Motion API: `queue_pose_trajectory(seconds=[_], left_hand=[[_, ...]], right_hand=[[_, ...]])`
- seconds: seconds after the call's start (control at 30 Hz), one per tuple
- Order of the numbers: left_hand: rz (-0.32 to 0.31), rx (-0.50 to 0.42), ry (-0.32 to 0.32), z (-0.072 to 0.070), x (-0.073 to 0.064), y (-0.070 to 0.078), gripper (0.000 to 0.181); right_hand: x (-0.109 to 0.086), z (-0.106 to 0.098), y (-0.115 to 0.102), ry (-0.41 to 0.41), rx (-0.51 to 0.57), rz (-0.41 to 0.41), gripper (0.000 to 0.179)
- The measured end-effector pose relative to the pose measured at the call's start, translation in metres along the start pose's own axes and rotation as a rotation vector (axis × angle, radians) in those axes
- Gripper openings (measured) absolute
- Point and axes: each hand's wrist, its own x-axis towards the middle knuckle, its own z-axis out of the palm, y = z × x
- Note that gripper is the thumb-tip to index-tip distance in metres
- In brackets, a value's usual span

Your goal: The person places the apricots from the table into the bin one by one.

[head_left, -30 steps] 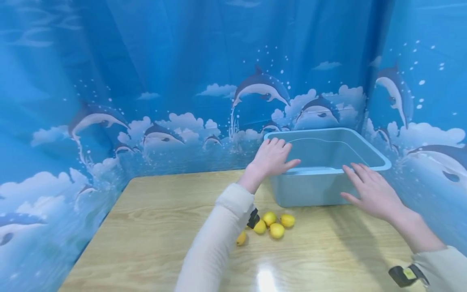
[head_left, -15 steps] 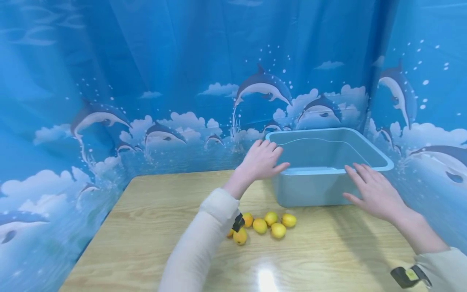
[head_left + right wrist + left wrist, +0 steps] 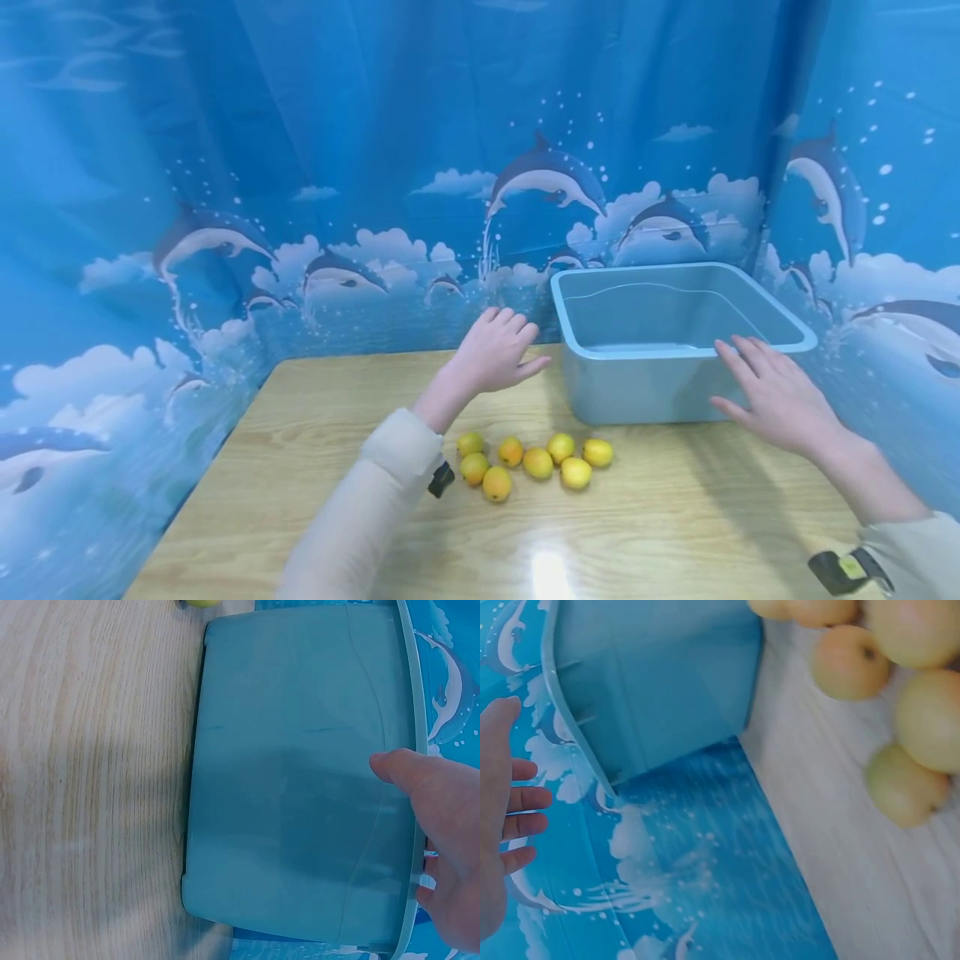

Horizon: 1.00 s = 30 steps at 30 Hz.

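A light blue plastic bin (image 3: pixel 645 387) stands at the back right of the wooden table. My left hand (image 3: pixel 491 354) is in the air left of the bin, apart from its rim, holding nothing. In the left wrist view its fingers (image 3: pixel 529 799) are spread loosely beside the bin's wall. My right hand (image 3: pixel 780 396) is at the bin's near right rim, fingers straight and over the edge. The right wrist view shows its thumb (image 3: pixel 394 763) in front of the outer wall. Several small yellow-orange fruits (image 3: pixel 537 463), some with a dark end, lie in front of the bin.
A blue curtain (image 3: pixel 360 167) printed with dolphins and clouds hangs behind and on both sides of the table (image 3: pixel 315 467). The bin stands close to the curtain. My left forearm (image 3: pixel 367 500) passes left of the fruits.
My left hand has moved left and down, away from the bin's left rim, uncovering more of the fruits. The right hand stays at the rim, almost unmoved.
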Motion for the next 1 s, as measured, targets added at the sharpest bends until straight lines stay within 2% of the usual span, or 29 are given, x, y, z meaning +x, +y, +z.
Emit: queue_pose_trajectory(seconds=[0.23,0.47,0.77,1.0], left_hand=[[0.025,0.032,-0.05,0.013,-0.027,-0.004,0.048],[0.05,0.021,-0.078,0.028,-0.053,-0.005,0.049],[0.043,0.051,-0.19,0.044,-0.078,-0.007,0.052],[0.078,0.07,-0.239,0.055,-0.097,-0.008,0.051]], right_hand=[[-0.001,0.0,0.0,-0.015,0.01,0.01,0.081],[0.0,0.0,0.0,-0.017,0.013,0.01,0.081],[0.0,0.001,0.001,0.011,0.022,-0.003,0.079],[0.0,0.003,0.002,0.012,0.016,-0.002,0.081]])
